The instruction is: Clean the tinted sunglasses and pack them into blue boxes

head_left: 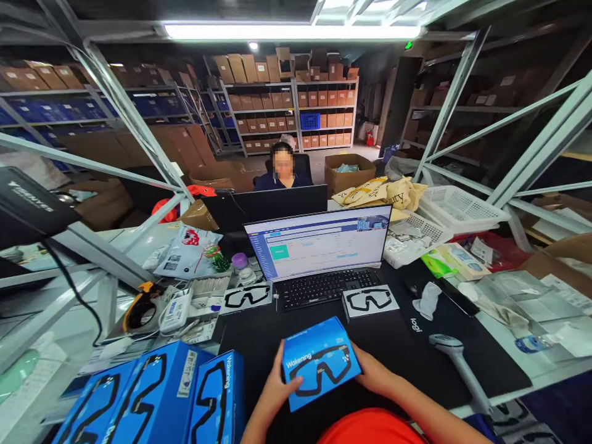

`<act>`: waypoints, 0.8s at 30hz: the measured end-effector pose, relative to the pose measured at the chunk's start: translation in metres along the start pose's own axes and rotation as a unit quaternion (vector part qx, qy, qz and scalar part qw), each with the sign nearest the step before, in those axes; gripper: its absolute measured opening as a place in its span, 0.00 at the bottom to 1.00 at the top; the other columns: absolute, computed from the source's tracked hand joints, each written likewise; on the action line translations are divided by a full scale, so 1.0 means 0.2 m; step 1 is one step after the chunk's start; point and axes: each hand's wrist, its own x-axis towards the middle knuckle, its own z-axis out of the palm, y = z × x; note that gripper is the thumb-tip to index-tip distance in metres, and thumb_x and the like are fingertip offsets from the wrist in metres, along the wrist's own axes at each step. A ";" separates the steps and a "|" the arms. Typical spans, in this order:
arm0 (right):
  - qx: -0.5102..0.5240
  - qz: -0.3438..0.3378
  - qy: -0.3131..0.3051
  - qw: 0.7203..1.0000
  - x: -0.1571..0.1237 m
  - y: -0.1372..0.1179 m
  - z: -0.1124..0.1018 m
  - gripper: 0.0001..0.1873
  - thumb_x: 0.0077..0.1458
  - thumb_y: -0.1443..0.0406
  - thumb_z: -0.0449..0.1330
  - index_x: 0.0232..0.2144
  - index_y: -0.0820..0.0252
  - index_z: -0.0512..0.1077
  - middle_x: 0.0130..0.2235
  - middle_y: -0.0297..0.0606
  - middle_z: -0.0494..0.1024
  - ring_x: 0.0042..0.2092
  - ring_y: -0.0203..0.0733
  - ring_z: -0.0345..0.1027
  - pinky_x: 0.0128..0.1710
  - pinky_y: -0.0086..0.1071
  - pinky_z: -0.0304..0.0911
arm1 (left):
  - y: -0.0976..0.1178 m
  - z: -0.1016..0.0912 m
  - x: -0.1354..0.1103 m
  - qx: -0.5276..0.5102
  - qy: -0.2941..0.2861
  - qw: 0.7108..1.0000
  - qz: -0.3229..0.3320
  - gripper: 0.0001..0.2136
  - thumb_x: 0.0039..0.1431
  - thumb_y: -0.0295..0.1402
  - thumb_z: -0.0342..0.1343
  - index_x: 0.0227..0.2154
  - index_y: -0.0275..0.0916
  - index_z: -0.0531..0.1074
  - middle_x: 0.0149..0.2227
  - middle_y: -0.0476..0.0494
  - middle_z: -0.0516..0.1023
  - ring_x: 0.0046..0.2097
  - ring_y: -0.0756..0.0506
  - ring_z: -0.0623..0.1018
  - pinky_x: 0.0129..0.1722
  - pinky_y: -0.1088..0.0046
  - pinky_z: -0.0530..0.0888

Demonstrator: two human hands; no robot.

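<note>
I'm watching the left hand (281, 383) and right hand (374, 373) pinching the blue Wakening eyewear box (321, 364) between their fingers, holding it over the black desk mat (493, 364).

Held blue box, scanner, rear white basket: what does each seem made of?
Blue box: probably smooth coated cardboard; flat printed panels, crisp edges. Scanner: likely hard grey plastic, satin; rounded, moulded-looking body. White basket: apparently plastic, finish unclear; regular perforations in its walls.
</note>
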 end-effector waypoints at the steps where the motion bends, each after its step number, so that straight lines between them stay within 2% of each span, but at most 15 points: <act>1: 0.040 0.000 -0.039 0.998 -0.02 0.04 -0.02 0.52 0.48 0.57 0.70 0.70 0.52 0.50 0.66 0.44 0.65 0.66 0.59 0.59 0.65 0.49 0.53 | -0.01 0.02 0.01 0.011 -0.019 1.000 0.006 0.65 0.34 0.57 0.71 0.70 0.43 0.40 0.66 0.30 0.61 0.62 0.28 0.69 0.60 0.54 0.69; 3: 0.107 0.021 -0.090 0.990 -0.03 0.12 -0.06 0.67 0.36 0.55 0.76 0.71 0.55 0.43 0.69 0.50 0.57 0.68 0.60 0.52 0.68 0.50 0.46 | -0.04 0.04 0.01 0.030 -0.031 0.999 0.012 0.66 0.31 0.58 0.71 0.70 0.43 0.41 0.64 0.30 0.63 0.60 0.28 0.72 0.59 0.53 0.70; 5: 0.134 0.044 -0.080 0.987 -0.01 0.17 -0.09 0.78 0.29 0.51 0.78 0.72 0.59 0.35 0.71 0.56 0.48 0.70 0.61 0.46 0.69 0.51 0.41 | -0.09 0.04 0.01 0.077 -0.019 0.997 0.020 0.65 0.29 0.58 0.71 0.70 0.44 0.43 0.64 0.30 0.63 0.61 0.27 0.70 0.60 0.51 0.68; 8: 0.064 0.050 -0.053 0.995 0.06 0.16 -0.10 0.87 0.23 0.50 0.78 0.71 0.62 0.26 0.72 0.61 0.37 0.72 0.61 0.37 0.70 0.50 0.35 | -0.13 0.02 -0.02 0.213 -0.008 0.976 0.038 0.65 0.25 0.52 0.75 0.69 0.43 0.48 0.66 0.30 0.58 0.65 0.24 0.63 0.63 0.50 0.63; 11: -0.051 0.041 -0.107 0.992 0.13 0.10 -0.09 0.89 0.20 0.52 0.79 0.71 0.62 0.25 0.72 0.61 0.35 0.73 0.62 0.32 0.70 0.49 0.33 | -0.14 0.03 -0.05 0.317 -0.016 0.948 0.033 0.63 0.26 0.43 0.76 0.68 0.42 0.49 0.69 0.30 0.52 0.68 0.24 0.58 0.65 0.51 0.59; 13: -0.104 0.029 -0.146 0.983 0.15 0.08 -0.08 0.89 0.18 0.53 0.79 0.71 0.61 0.27 0.72 0.60 0.35 0.72 0.64 0.31 0.70 0.49 0.33 | -0.14 0.04 -0.08 0.345 -0.017 0.938 0.012 0.62 0.27 0.38 0.76 0.68 0.41 0.48 0.70 0.30 0.47 0.69 0.26 0.55 0.66 0.53 0.58; 16: -0.149 0.023 -0.163 0.975 0.15 0.09 -0.09 0.87 0.18 0.54 0.79 0.71 0.60 0.30 0.72 0.60 0.36 0.72 0.68 0.30 0.70 0.51 0.33 | -0.16 0.06 -0.10 0.358 -0.012 0.933 -0.014 0.62 0.27 0.33 0.75 0.69 0.43 0.47 0.72 0.32 0.41 0.70 0.27 0.52 0.68 0.54 0.56; 19: -0.165 0.026 -0.169 0.971 0.13 0.11 -0.08 0.86 0.19 0.54 0.78 0.71 0.62 0.30 0.72 0.61 0.35 0.72 0.69 0.29 0.70 0.51 0.32 | -0.17 0.03 -0.09 0.364 -0.045 0.930 -0.015 0.66 0.25 0.34 0.75 0.70 0.42 0.43 0.72 0.31 0.38 0.71 0.27 0.51 0.68 0.53 0.53; 22: -0.157 0.028 -0.162 0.974 0.13 0.12 -0.07 0.86 0.21 0.55 0.78 0.71 0.65 0.29 0.71 0.62 0.37 0.72 0.67 0.33 0.70 0.48 0.35 | -0.17 -0.03 -0.05 0.377 -0.112 0.920 0.000 0.73 0.20 0.39 0.77 0.70 0.39 0.35 0.71 0.27 0.36 0.71 0.26 0.48 0.69 0.52 0.49; 24: -0.148 0.026 -0.150 0.977 0.14 0.12 -0.06 0.85 0.22 0.56 0.77 0.71 0.63 0.29 0.70 0.61 0.40 0.71 0.66 0.37 0.69 0.48 0.37 | -0.16 -0.06 -0.04 0.383 -0.135 0.914 0.016 0.75 0.19 0.43 0.77 0.70 0.38 0.33 0.71 0.25 0.34 0.71 0.26 0.46 0.69 0.51 0.48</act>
